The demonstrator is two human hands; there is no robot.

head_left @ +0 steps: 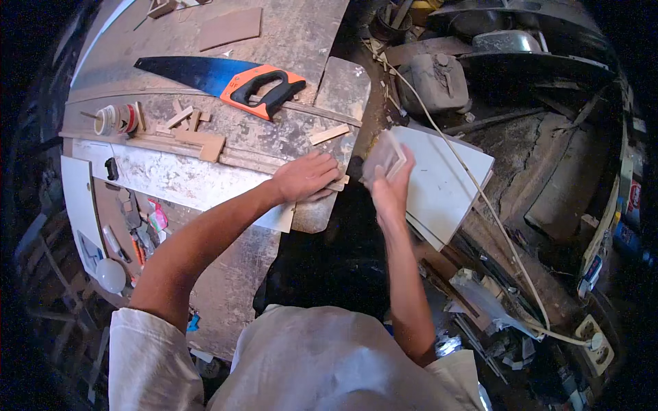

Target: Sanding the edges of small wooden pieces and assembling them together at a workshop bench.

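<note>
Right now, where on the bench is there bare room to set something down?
The bench has room right of the brown panel, beyond the saw, and right of the saw's handle. It is crowded around the jar and wood offcuts.

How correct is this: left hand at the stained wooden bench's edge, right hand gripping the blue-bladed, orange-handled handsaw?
Not the handsaw, which lies on the bench: the head view shows the right hand gripping a blurred, pale squarish object.

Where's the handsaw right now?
Head view, upper left: the handsaw lies on the workbench, beyond the left hand and a short wood strip.
</note>
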